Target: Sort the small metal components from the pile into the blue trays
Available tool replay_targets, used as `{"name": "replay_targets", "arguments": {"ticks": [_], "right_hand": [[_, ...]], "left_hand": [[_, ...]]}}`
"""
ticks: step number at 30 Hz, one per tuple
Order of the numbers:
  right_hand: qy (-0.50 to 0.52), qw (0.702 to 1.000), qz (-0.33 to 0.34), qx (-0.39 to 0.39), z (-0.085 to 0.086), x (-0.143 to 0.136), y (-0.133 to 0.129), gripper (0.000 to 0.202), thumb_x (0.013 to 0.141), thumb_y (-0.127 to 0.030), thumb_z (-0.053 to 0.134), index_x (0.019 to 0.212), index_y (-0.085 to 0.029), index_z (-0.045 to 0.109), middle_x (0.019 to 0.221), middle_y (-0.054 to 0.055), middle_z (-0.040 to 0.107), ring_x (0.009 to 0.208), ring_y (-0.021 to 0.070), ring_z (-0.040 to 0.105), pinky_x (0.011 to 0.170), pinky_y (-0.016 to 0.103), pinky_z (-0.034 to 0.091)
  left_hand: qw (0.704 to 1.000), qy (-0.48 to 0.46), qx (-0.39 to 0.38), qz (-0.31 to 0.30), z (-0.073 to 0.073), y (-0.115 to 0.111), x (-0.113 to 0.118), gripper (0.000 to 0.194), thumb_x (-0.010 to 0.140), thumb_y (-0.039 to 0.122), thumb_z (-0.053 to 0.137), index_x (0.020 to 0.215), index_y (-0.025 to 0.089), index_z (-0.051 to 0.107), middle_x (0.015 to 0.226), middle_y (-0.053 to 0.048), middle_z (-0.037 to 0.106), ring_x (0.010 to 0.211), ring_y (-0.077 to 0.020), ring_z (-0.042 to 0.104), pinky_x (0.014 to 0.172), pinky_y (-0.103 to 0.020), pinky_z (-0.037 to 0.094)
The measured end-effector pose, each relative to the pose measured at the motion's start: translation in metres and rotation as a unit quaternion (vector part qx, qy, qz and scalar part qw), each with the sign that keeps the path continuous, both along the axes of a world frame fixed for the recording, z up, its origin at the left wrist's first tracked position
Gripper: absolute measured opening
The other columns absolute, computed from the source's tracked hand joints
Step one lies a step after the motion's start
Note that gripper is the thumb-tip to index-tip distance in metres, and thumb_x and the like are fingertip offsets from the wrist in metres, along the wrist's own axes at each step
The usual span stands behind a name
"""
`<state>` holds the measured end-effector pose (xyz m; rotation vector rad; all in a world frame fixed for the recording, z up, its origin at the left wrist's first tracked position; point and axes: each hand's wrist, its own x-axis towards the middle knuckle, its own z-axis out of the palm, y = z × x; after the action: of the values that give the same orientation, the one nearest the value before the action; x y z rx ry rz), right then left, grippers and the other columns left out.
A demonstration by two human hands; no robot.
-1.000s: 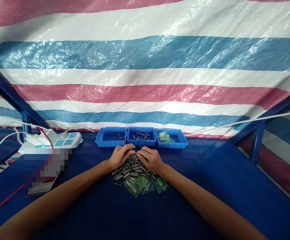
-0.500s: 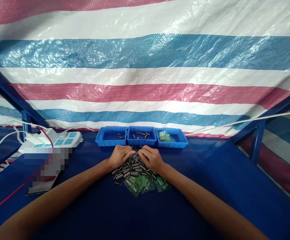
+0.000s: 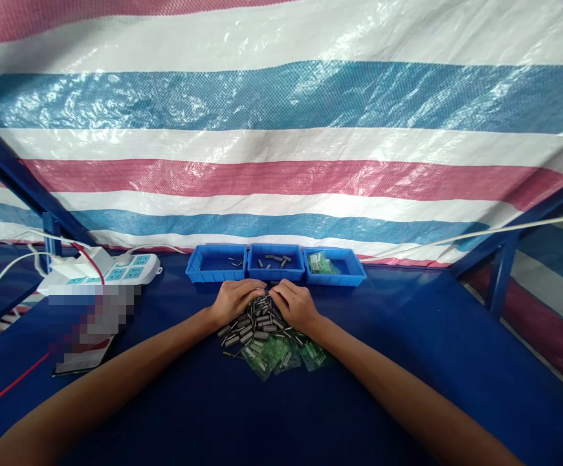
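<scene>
My left hand [image 3: 234, 301] and my right hand [image 3: 297, 305] face each other at the far side of a pile of small grey metal cylinders and thin pins [image 3: 257, 329]. The fingers of both hands are curled, thumbs pressed inward. Whatever they pinch is too small and hidden to make out. Several small clear green bags [image 3: 264, 357] with pale metal pieces inside lie along the near edge of the pile. Just beyond my hands stand three blue bins. The left bin [image 3: 204, 276] holds a few thin pins, the middle bin [image 3: 274, 274] short grey cylinders, the right bin [image 3: 336, 279] green bags.
A white power strip [image 3: 138, 272] with plugs and cables sits at the left on the blue table [image 3: 398, 336]. Near it lies a partly blurred flat item [image 3: 85, 359] and a red cable [image 3: 12, 386]. A striped tarp [image 3: 281, 145] hangs behind the bins.
The fingers of my left hand have shifted slightly toward my right hand. The pile and the bins look the same, and the view has tilted a little.
</scene>
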<state>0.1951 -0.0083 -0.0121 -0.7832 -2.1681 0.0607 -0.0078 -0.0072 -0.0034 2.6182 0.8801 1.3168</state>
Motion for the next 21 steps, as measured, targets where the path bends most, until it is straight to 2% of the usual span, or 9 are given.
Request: {"name": "replay_targets", "arguments": {"ticks": [4,8,12,15,18,21], "right_hand": [[-0.012,1.000,-0.004,0.007,-0.0009,-0.0004,0.0003,0.026,0.096,-0.023,0.040,0.079,-0.015,0.058,0.071,0.004,0.055,0.064,0.0132,0.053,0.059,0.024,0.038],[-0.019,1.000,-0.007,0.012,-0.0026,-0.0004,0.0006,0.028,0.096,-0.024,0.041,0.075,-0.016,0.057,0.068,0.003,0.053,0.060,0.0123,0.051,0.057,0.024,0.037],[-0.015,1.000,-0.005,0.007,-0.0022,0.0000,0.0004,0.027,0.095,-0.024,0.041,0.074,-0.016,0.057,0.068,0.003,0.053,0.061,0.0122,0.050,0.057,0.024,0.036],[-0.007,1.000,-0.003,0.002,-0.0003,0.0003,0.0001,0.026,0.095,-0.023,0.041,0.076,-0.016,0.057,0.069,0.003,0.053,0.061,0.0123,0.050,0.056,0.024,0.036],[0.001,1.000,0.001,0.003,0.0015,0.0006,-0.0004,0.023,0.095,-0.023,0.041,0.081,-0.016,0.058,0.072,0.004,0.055,0.061,0.0125,0.051,0.056,0.024,0.037],[0.015,1.000,0.002,-0.001,0.0025,0.0008,-0.0011,0.020,0.095,-0.022,0.041,0.094,-0.015,0.059,0.078,0.006,0.057,0.060,0.0127,0.051,0.054,0.024,0.038]], "left_hand": [[1.000,0.000,0.000,-0.014,-0.0013,-0.0009,-0.0001,0.020,0.091,0.020,0.052,0.109,0.017,0.061,0.107,-0.006,0.070,0.095,-0.0146,0.068,0.078,-0.021,0.054],[0.999,-0.006,-0.022,-0.024,0.0012,-0.0027,0.0013,0.021,0.093,0.019,0.047,0.110,0.016,0.059,0.107,-0.007,0.069,0.092,-0.0136,0.068,0.075,-0.020,0.054],[0.999,-0.023,-0.047,0.000,0.0032,-0.0027,0.0015,0.020,0.095,0.017,0.042,0.105,0.016,0.060,0.096,-0.006,0.071,0.079,-0.0110,0.068,0.068,-0.018,0.052],[1.000,-0.020,-0.009,0.004,0.0022,-0.0011,0.0005,0.019,0.095,0.019,0.043,0.099,0.015,0.061,0.084,-0.005,0.070,0.072,-0.0109,0.066,0.062,-0.018,0.048],[1.000,-0.017,0.026,0.001,0.0000,0.0005,-0.0008,0.020,0.094,0.021,0.046,0.107,0.016,0.061,0.078,-0.004,0.068,0.063,-0.0100,0.062,0.056,-0.018,0.044],[1.000,-0.010,0.029,0.004,-0.0031,0.0018,-0.0018,0.021,0.093,0.023,0.049,0.111,0.018,0.060,0.077,-0.003,0.069,0.058,-0.0092,0.061,0.054,-0.018,0.043]]}}
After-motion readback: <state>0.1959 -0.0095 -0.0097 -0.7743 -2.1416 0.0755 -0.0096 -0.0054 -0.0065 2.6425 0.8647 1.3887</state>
